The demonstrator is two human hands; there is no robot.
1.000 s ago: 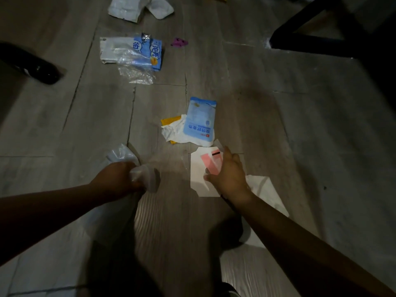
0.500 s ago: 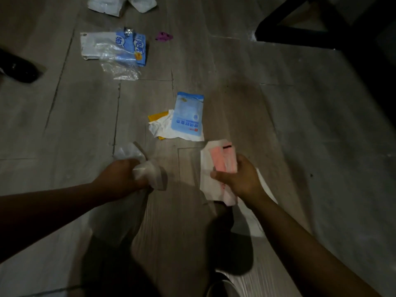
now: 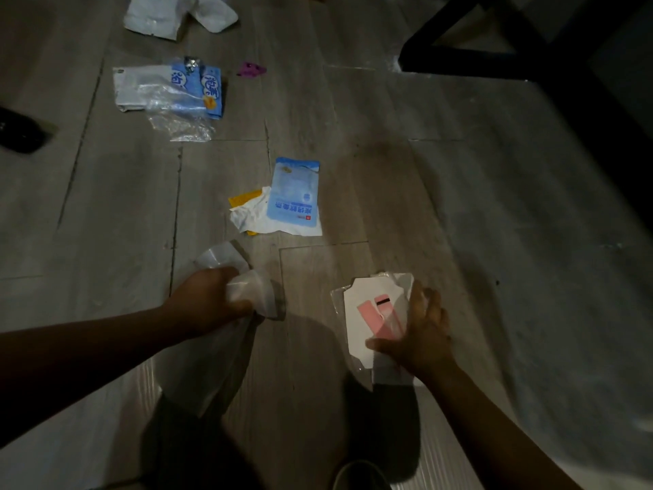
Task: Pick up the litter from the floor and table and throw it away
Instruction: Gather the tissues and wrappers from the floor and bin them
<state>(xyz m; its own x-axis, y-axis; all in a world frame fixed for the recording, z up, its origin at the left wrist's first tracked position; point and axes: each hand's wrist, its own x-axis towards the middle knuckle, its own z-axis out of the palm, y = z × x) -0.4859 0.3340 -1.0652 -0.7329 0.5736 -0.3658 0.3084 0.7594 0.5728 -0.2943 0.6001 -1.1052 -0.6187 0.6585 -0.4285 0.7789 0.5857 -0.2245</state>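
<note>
1. Two hands in the head view, both busy. The left hand (image 3: 208, 298) has its fingers curled tight round the bunched neck of a clear plastic bag (image 3: 212, 366), which hangs down below the fist toward the bottom of the frame.
2. The right hand (image 3: 420, 334) pinches a white card pack (image 3: 364, 313) with a pink strip on it. The thumb is across the lower front and the fingers wrap its right edge. The pack looks lifted off the wood floor (image 3: 459, 206), with a shadow under it.
3. Just beyond the hands, around the middle of the floor, a blue pouch (image 3: 295, 192) lies partly on a crumpled white wrapper (image 3: 251, 215), with a yellow scrap (image 3: 243, 199) poking out at the left edge.
4. Farther up and left is a blue-and-white packet (image 3: 198, 90) tangled in clear film, with a small purple scrap (image 3: 251, 69) near its right side. More white wrappers (image 3: 159, 15) get cut off by the top edge.
5. As for room, the floor to the right of the pouch is bare planks until a black furniture frame (image 3: 494, 47) in the top right corner. A dark object (image 3: 21, 134) sits on the left edge, too dim to tell what it is.
</note>
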